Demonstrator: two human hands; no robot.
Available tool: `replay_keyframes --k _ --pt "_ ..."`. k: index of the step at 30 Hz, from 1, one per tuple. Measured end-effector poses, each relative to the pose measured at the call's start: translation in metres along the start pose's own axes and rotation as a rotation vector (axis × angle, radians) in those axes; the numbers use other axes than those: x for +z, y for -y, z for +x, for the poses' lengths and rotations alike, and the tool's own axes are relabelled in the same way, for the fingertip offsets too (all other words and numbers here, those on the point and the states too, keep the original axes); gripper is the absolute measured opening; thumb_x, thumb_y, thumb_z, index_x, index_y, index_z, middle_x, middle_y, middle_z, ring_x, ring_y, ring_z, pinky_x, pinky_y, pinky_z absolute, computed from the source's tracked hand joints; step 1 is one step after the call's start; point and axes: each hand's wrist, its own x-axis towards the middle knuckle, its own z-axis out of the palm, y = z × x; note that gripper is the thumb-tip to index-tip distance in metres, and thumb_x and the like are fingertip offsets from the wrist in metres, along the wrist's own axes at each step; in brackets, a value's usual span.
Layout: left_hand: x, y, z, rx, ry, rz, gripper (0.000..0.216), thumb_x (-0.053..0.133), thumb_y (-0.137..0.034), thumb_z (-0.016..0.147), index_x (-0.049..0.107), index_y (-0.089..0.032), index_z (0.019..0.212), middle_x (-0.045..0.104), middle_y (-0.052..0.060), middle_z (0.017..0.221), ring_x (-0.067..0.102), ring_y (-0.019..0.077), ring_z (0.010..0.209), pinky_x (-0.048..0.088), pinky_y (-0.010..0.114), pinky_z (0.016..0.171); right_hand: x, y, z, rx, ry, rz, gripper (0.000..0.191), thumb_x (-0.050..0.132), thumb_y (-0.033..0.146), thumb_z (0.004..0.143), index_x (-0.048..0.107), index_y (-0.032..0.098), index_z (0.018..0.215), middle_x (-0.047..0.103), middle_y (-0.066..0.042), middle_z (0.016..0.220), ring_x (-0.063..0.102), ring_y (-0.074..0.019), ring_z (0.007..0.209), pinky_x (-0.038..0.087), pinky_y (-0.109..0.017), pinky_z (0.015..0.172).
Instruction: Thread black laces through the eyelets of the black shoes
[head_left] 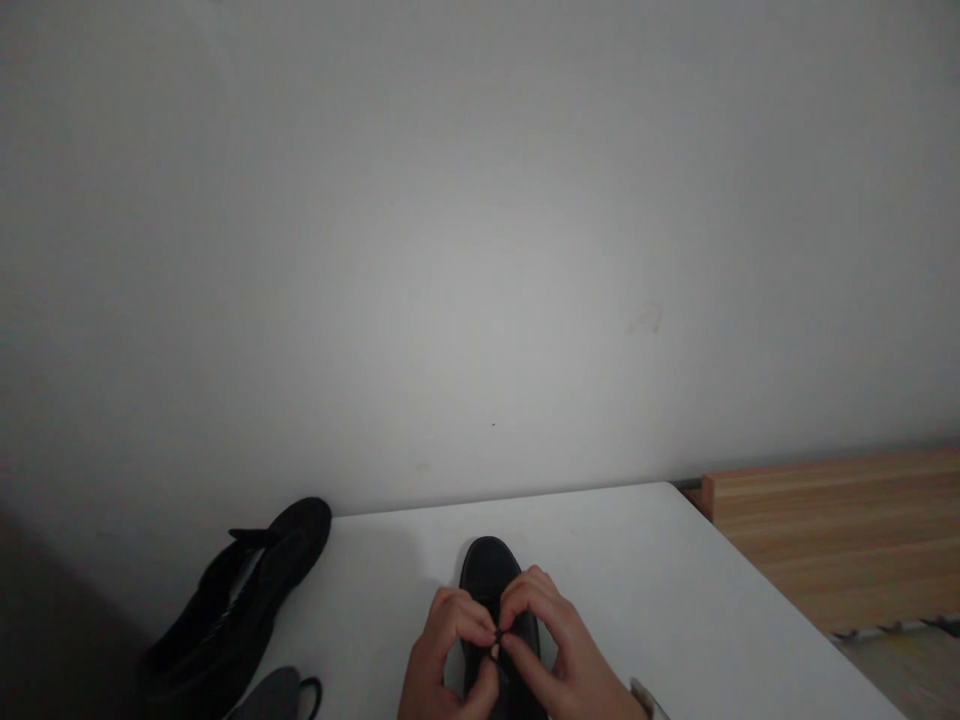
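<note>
A black shoe (489,566) rests on the white table with its toe pointing toward the wall. Over its upper, both hands meet, fingertips almost touching. My left hand (448,655) is closed in a pinch on a thin dark shoelace (496,637) at the shoe's middle. From the other side, my right hand (553,640) pinches the same lace between thumb and forefinger. The hands cover much of the shoe's middle, and its heel end is cut off by the frame's bottom edge.
A second black shoe (289,560) lies at the table's left, near the wall (480,250). Below it is a dark grey object (274,695) with a black loop, partly out of frame. The white table (637,560) ends on the right beside a wooden board (825,540).
</note>
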Motion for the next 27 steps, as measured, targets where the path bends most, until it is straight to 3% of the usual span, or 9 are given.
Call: replay_keyframes --k 7,14,22,27 --pt "-0.001 -0.002 -0.001 -0.044 -0.008 0.199 0.021 0.055 -0.007 0.082 0.057 -0.023 0.094 0.06 0.002 0.086 0.061 0.0195 0.081 0.053 0.031 0.073 0.001 0.002 0.001 -0.045 0.001 -0.008 0.011 0.051 0.013 0.089 0.052 0.024 0.09 0.059 -0.002 0.09 0.054 -0.0202 0.089 0.04 -0.037 0.084" --pt "-0.002 -0.004 0.0 0.034 0.015 0.365 0.018 0.057 -0.008 0.084 0.06 -0.023 0.094 0.066 0.002 0.085 0.062 0.021 0.083 0.053 0.033 0.076 0.002 0.001 0.001 -0.045 -0.01 -0.004 0.013 0.055 0.012 0.086 0.052 0.025 0.087 0.06 -0.001 0.087 0.055 -0.0198 0.088 0.04 -0.036 0.082" --pt "-0.002 -0.002 -0.004 0.049 -0.004 0.397 0.016 0.058 -0.008 0.087 0.063 -0.023 0.093 0.062 0.004 0.089 0.061 0.0196 0.084 0.053 0.031 0.074 0.0 -0.001 0.0 -0.025 -0.027 0.049 0.011 0.05 0.019 0.095 0.056 0.023 0.087 0.062 -0.003 0.085 0.057 -0.0195 0.085 0.042 -0.037 0.084" --pt "-0.003 -0.003 -0.002 0.099 0.004 0.352 0.015 0.058 -0.01 0.092 0.064 -0.023 0.097 0.063 0.003 0.088 0.06 0.0185 0.083 0.052 0.029 0.073 0.005 -0.008 -0.003 0.097 -0.098 0.056 0.01 0.052 0.024 0.095 0.058 0.021 0.088 0.06 -0.003 0.083 0.058 -0.0187 0.081 0.046 -0.032 0.075"
